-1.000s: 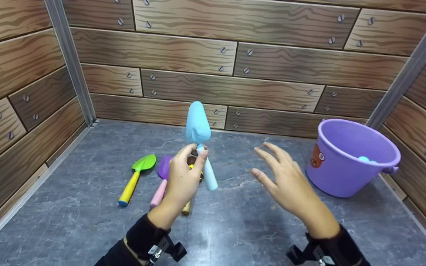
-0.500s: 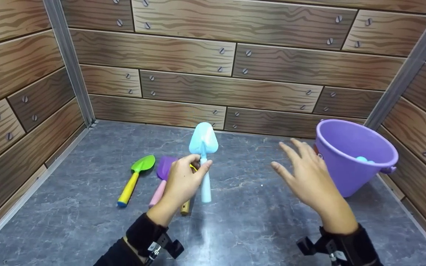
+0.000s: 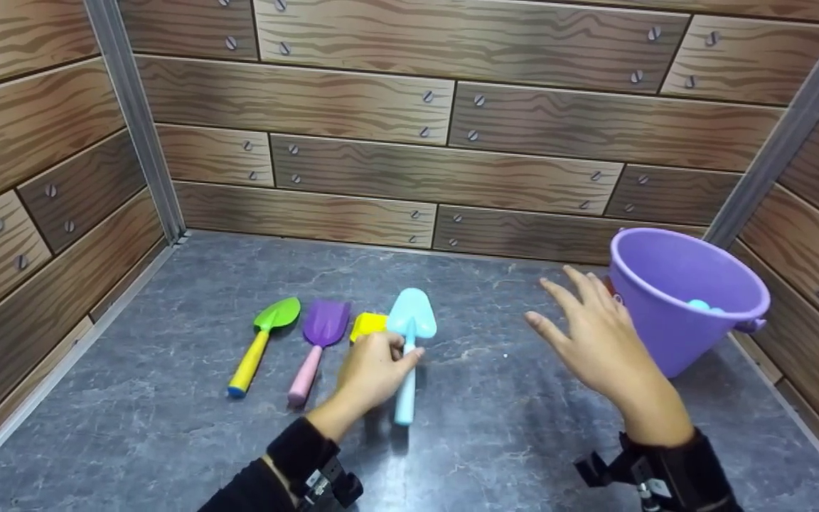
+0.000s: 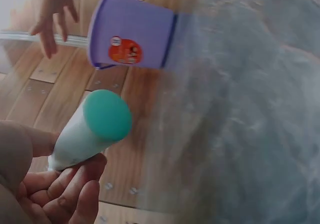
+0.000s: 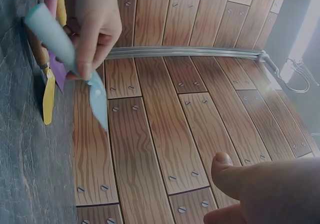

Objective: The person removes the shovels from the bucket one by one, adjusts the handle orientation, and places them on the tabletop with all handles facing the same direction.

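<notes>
In the head view my left hand (image 3: 374, 371) pinches the handle of a light blue toy trowel (image 3: 412, 313) near its neck, blade pointing away from me. The handle's teal end (image 4: 107, 115) faces the left wrist view. In the right wrist view the trowel (image 5: 57, 42) slants, held above the floor. My right hand (image 3: 598, 345) hovers with fingers spread, holding nothing, and overlaps the left side of a purple bucket (image 3: 665, 313). Light blue round things (image 3: 699, 305) show inside the bucket. Partly behind my left hand lies a yellow-bladed tool (image 3: 367, 325) with a wooden handle.
To the left lie a purple shovel (image 3: 326, 323) with a pink handle and a green trowel (image 3: 278, 313) with a yellow handle. Wood-patterned walls (image 3: 352, 156) enclose the grey marbled floor (image 3: 168, 370) at the back and sides.
My left hand has lowered the trowel toward me and slightly right, uncovering the purple shovel and part of the yellow blade. My right hand has moved right, toward the bucket.
</notes>
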Motion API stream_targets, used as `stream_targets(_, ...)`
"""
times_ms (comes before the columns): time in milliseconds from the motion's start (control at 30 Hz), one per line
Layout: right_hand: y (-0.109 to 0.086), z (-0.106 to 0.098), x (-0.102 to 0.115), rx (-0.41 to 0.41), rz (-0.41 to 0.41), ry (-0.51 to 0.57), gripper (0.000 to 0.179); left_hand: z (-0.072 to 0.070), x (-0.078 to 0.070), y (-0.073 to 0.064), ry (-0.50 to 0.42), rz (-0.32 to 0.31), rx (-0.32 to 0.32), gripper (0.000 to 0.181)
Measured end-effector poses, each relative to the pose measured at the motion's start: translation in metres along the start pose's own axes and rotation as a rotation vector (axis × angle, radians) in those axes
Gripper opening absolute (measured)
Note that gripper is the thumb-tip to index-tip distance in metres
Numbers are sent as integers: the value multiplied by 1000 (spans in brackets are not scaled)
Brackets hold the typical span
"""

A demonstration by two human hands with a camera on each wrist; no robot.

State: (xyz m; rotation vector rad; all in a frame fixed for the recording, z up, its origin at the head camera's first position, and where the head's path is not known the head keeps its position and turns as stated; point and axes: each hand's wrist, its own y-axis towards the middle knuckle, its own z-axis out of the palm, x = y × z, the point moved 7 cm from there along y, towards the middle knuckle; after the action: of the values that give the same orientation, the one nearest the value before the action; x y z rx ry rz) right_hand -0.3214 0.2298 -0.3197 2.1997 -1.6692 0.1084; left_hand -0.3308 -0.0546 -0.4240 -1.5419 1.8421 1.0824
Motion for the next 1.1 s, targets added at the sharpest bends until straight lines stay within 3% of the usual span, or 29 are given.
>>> stream_targets(233, 0, 2, -1, 25, -2, 7, 67, 20, 8, -2, 82, -34, 71, 52)
stream_targets(400, 0, 2, 0, 35, -8, 10, 65, 28, 15, 2, 136, -75, 89, 54)
stream_targets(567, -1, 3, -3, 41, -16, 15, 65, 50, 48, 18, 189, -108, 106, 55)
stream_targets(667, -1, 4, -1, 45, -22, 19, 64, 64, 69, 27, 240, -97, 114, 56)
stream_targets(767, 0, 4, 2, 50, -27, 24, 63, 68, 74, 31, 269, -71, 114, 58)
stream_targets(1100, -2, 7, 1, 68, -34, 12, 63, 72, 74, 34, 371, 31, 89, 58)
